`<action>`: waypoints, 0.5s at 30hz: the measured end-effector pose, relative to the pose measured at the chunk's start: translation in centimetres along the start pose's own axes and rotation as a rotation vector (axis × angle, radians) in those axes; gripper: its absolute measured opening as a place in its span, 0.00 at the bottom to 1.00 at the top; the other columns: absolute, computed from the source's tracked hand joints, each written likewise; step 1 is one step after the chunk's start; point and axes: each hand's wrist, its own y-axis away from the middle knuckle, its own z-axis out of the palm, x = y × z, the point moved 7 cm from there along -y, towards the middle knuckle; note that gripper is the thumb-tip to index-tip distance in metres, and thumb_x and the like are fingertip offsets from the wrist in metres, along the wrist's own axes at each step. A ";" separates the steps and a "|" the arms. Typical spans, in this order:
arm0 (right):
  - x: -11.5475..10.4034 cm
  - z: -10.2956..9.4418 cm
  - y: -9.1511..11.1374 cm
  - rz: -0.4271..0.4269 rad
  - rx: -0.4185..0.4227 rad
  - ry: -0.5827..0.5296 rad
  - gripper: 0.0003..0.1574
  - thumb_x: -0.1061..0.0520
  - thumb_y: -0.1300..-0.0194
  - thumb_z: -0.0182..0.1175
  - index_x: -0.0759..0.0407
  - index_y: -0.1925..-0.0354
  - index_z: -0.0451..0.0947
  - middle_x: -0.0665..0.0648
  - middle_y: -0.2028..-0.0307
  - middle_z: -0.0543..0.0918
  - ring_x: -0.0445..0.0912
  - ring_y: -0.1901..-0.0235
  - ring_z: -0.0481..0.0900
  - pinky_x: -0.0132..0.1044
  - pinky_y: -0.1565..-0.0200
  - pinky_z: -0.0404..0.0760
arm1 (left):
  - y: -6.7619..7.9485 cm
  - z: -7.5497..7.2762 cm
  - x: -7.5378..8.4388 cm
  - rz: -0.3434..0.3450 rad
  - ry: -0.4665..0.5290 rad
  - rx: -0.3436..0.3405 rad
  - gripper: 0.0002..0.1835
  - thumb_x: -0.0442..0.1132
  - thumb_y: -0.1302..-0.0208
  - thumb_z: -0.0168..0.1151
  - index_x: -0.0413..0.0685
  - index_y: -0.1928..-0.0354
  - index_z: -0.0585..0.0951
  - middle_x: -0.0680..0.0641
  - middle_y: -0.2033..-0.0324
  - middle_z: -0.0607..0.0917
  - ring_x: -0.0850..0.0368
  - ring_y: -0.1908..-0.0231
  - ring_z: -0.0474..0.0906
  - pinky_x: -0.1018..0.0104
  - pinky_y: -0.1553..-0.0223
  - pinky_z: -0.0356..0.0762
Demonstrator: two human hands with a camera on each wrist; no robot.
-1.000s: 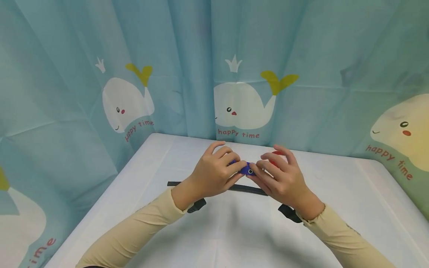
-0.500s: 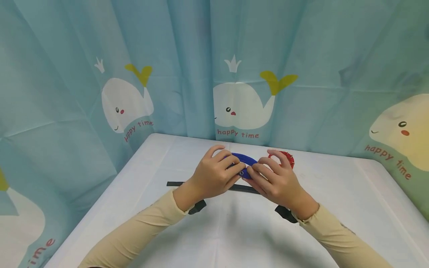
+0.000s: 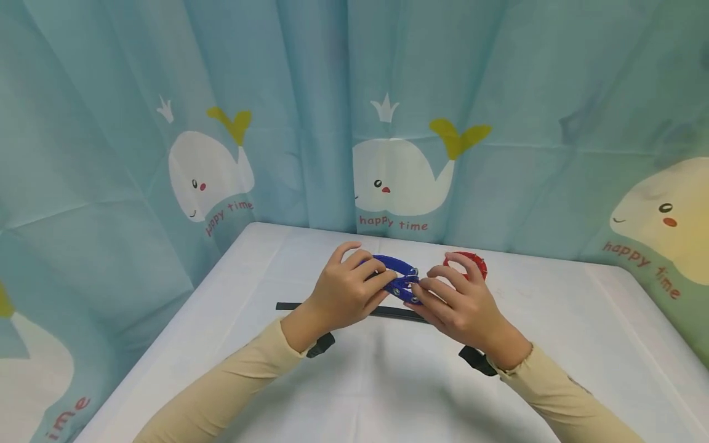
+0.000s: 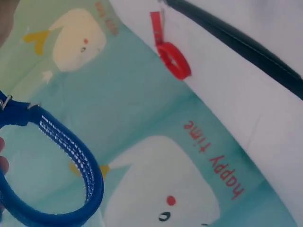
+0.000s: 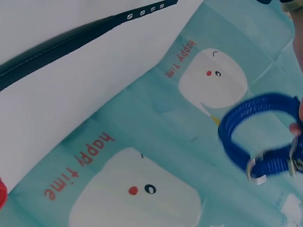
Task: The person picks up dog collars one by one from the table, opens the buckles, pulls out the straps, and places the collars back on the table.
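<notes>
A blue collar (image 3: 394, 264) with a metal buckle and eyelets is held above the white table in both hands. My left hand (image 3: 346, 286) grips its looped band on the left. At the buckle end, the fingers of my right hand (image 3: 461, 304) pinch the strap. Both wrist views show the blue collar (image 4: 96, 184) as a rounded loop; in the right wrist view its metal fittings sit at the collar's (image 5: 258, 105) lower right. Fingers partly hide the strap end, so I cannot tell whether it is through the buckle.
A coiled red collar (image 3: 481, 266) lies on the white table (image 3: 554, 320) behind my right hand. Below the hands stretches a black strap (image 3: 396, 314), with eyelets near one end of the strap (image 5: 61, 53). A blue whale-print curtain (image 3: 310, 123) stands behind the table.
The blue collar has turned and shifted slightly left, so its loop and buckle now show between the hands. My right fingers have moved off the band a little, uncovering the red collar.
</notes>
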 end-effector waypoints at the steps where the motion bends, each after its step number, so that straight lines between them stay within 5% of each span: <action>1: 0.1 -0.1 0.1 0.014 0.004 -0.019 0.21 0.51 0.32 0.52 0.61 0.74 0.83 0.54 0.76 0.81 0.50 0.70 0.77 0.53 0.59 0.74 | 0.1 0.0 0.0 -0.001 -0.005 -0.003 0.10 0.49 0.51 0.70 0.57 0.65 0.86 0.56 0.70 0.86 0.58 0.64 0.79 0.55 0.47 0.74; 15: 0.5 0.6 0.0 0.110 -0.052 -0.059 0.21 0.50 0.31 0.52 0.63 0.69 0.84 0.56 0.74 0.81 0.53 0.68 0.76 0.57 0.56 0.72 | -0.2 0.3 0.2 -0.012 -0.052 -0.068 0.10 0.50 0.49 0.68 0.56 0.66 0.86 0.55 0.71 0.85 0.58 0.64 0.79 0.54 0.47 0.73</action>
